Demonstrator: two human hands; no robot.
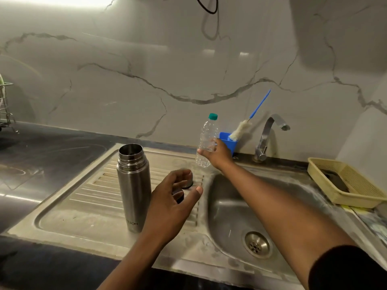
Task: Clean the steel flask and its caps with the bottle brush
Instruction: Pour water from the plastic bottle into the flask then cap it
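The steel flask [133, 187] stands upright and uncapped on the ribbed drainboard [88, 197]. My left hand [172, 201] hovers just right of it with fingers spread, over a small dark inner cap [179, 196]. Behind my fingers sits the steel outer cap [188, 181]. My right hand [217, 154] holds a clear plastic bottle [206, 141] with a green lid, lifted above the drainboard. The bottle brush [240, 128], white bristles and blue handle, leans in a blue holder [227, 142] by the wall.
The sink basin [234, 208] with its drain lies to the right, the tap [269, 135] behind it. A yellow basket [347, 183] sits at the right rim. A wire rack [5, 105] stands at far left on the dark counter.
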